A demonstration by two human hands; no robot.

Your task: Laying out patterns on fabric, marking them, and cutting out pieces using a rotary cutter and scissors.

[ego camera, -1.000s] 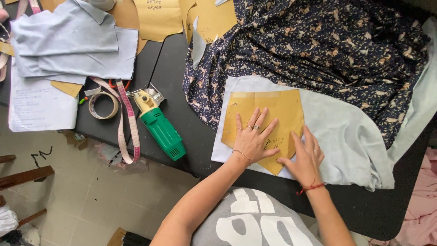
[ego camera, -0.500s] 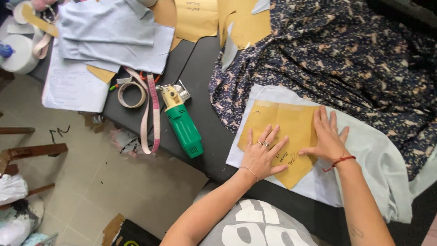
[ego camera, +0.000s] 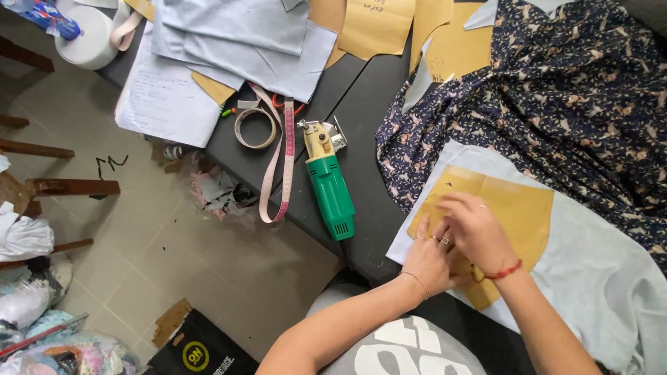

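1. The left hand point(ego camera: 429, 258) lies flat on a yellow-brown paper shape point(ego camera: 511, 215). Its fingers point(ego camera: 422, 235) are close together and press the paper down. They hold nothing.
2. The right hand point(ego camera: 479, 232) is on the same paper, partly over the left hand. Its fingers point(ego camera: 455, 203) bend down onto the paper. I cannot tell if they pinch anything.
3. The paper shape sits right under the fingers of both hands. It lies on a light blue cloth point(ego camera: 590, 271), which spreads out under and past the fingers.
4. A dark flowery cloth point(ego camera: 556, 111) lies just beyond the fingertips, touching the blue cloth.
5. A green cutting tool point(ego camera: 330, 191) rests on the black table point(ego camera: 361, 90), off to the left of the fingers.
6. A pink measuring tape point(ego camera: 278, 163) hangs over the table edge, further left than the tool.
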